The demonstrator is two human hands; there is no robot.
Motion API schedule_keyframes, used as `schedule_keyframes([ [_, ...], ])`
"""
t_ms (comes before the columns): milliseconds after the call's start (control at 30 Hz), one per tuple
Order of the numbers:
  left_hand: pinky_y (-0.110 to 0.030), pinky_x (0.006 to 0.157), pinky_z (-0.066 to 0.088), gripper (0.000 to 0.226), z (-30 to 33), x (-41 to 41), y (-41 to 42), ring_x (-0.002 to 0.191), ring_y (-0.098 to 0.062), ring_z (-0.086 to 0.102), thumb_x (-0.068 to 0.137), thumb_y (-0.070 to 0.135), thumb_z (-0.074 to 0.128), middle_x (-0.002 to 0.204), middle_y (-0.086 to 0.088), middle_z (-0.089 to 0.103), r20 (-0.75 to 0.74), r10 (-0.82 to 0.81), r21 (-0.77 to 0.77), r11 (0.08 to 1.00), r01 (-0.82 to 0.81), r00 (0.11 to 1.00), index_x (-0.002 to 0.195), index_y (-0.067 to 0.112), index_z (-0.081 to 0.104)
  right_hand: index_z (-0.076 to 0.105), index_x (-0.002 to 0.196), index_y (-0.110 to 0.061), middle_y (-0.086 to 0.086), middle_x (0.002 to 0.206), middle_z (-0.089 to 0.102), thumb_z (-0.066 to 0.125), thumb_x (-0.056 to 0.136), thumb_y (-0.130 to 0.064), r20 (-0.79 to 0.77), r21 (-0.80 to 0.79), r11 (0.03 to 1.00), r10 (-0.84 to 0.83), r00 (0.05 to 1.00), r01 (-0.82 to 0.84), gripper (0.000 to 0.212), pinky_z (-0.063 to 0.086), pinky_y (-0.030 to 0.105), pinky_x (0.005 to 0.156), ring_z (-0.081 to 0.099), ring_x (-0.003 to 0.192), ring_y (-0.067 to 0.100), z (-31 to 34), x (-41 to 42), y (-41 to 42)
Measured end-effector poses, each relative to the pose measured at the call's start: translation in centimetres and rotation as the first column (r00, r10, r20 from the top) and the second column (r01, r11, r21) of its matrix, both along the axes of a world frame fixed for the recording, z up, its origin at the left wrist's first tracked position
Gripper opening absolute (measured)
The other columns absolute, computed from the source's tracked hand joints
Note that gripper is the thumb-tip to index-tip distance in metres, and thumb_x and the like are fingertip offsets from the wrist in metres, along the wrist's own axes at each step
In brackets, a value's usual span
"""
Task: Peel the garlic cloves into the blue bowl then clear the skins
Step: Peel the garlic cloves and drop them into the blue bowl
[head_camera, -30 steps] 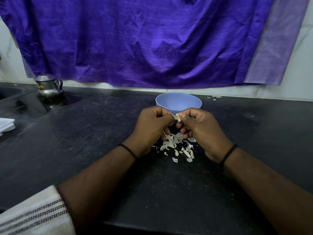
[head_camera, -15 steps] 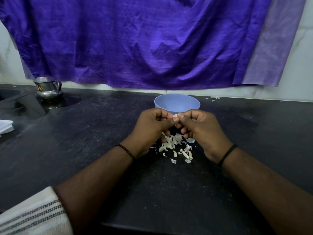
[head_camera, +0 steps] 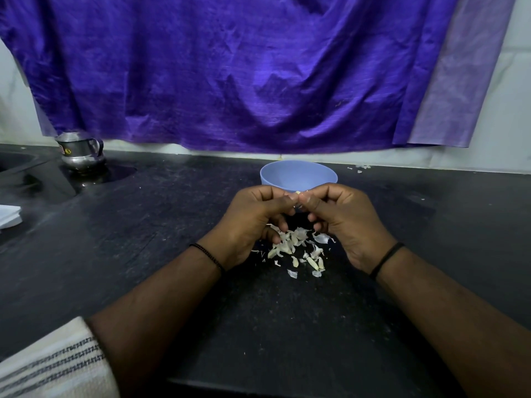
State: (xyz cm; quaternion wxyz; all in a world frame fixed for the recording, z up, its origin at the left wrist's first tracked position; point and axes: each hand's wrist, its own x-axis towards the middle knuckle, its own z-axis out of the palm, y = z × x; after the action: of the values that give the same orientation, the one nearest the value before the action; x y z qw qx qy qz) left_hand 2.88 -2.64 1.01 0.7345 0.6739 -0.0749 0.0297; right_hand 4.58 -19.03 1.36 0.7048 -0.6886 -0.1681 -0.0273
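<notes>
My left hand [head_camera: 253, 216] and my right hand [head_camera: 344, 216] meet thumb to thumb just in front of the blue bowl [head_camera: 298, 175]. Together they pinch a small garlic clove [head_camera: 298, 193], of which only a pale tip shows between the fingertips. Under the hands, a heap of garlic skins and cloves [head_camera: 296, 245] lies on the dark counter [head_camera: 143, 239]. The inside of the bowl is mostly hidden by my hands.
A steel pot [head_camera: 80, 152] stands at the back left, beside a sink edge [head_camera: 17, 162]. A white cloth [head_camera: 8, 215] lies at the left edge. A few skin bits [head_camera: 360, 167] lie behind the bowl. A purple curtain [head_camera: 230, 67] hangs over the wall.
Both hands have closed in tighter on the clove, so less of it shows now. The hands stay at the same spot before the bowl.
</notes>
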Motion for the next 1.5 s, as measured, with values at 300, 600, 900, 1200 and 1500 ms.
schedule_keyframes([
  [300,-0.022,0.038,0.040,0.008,0.36,-0.38,-0.08,0.048,-0.014,0.049,0.090,0.003,0.064,0.071,-0.009,0.065,0.083,0.069,0.050,0.996,-0.073,0.994,0.084,0.001,0.069,0.075,0.083,-0.008,0.002,0.069,0.072,0.078,0.081,-0.015,0.116,-0.080,0.996,-0.015,0.993,0.024,0.008,0.045,0.018,0.050,0.054,0.054,0.007,0.03,0.22,-0.23],
  [600,-0.023,0.039,0.039,0.015,-0.07,-0.01,-0.30,0.045,-0.012,0.048,0.090,0.004,0.063,0.063,-0.012,0.057,0.169,0.169,0.191,0.961,-0.200,0.971,0.086,-0.011,0.062,0.072,0.089,-0.011,0.003,0.074,0.072,0.066,0.093,-0.014,0.173,-0.206,0.978,0.015,0.985,0.022,0.008,0.045,0.018,0.051,0.056,0.058,0.007,-0.21,0.10,0.12],
  [900,-0.024,0.041,0.039,0.009,-0.21,0.02,-0.30,0.046,-0.012,0.048,0.087,0.001,0.062,0.063,-0.008,0.060,0.177,0.168,0.220,0.954,-0.205,0.970,0.079,0.001,0.063,0.066,0.099,-0.011,0.006,0.073,0.070,0.063,0.096,-0.009,0.116,-0.175,0.985,0.020,0.993,0.000,0.005,0.048,0.022,0.052,0.056,0.058,0.010,-0.38,0.17,0.53],
  [1200,-0.024,0.039,0.038,0.012,-0.33,0.14,-0.43,0.045,-0.014,0.045,0.086,0.002,0.065,0.066,-0.019,0.059,0.219,0.164,0.280,0.934,-0.223,0.962,0.074,0.002,0.062,0.066,0.096,-0.009,0.001,0.069,0.065,0.055,0.099,-0.007,0.028,-0.178,0.983,0.058,0.998,-0.052,0.011,0.046,0.019,0.051,0.052,0.057,0.007,-0.20,0.04,0.48],
  [1500,-0.023,0.039,0.037,0.014,-0.50,0.36,-0.32,0.038,-0.007,0.046,0.088,0.005,0.063,0.052,0.000,0.054,0.213,0.190,0.286,0.926,-0.248,0.958,0.075,0.001,0.061,0.068,0.095,-0.011,0.002,0.068,0.066,0.055,0.099,-0.004,-0.010,-0.107,0.992,0.073,0.997,-0.073,0.015,0.045,0.020,0.051,0.051,0.056,0.007,-0.24,0.08,0.59],
])
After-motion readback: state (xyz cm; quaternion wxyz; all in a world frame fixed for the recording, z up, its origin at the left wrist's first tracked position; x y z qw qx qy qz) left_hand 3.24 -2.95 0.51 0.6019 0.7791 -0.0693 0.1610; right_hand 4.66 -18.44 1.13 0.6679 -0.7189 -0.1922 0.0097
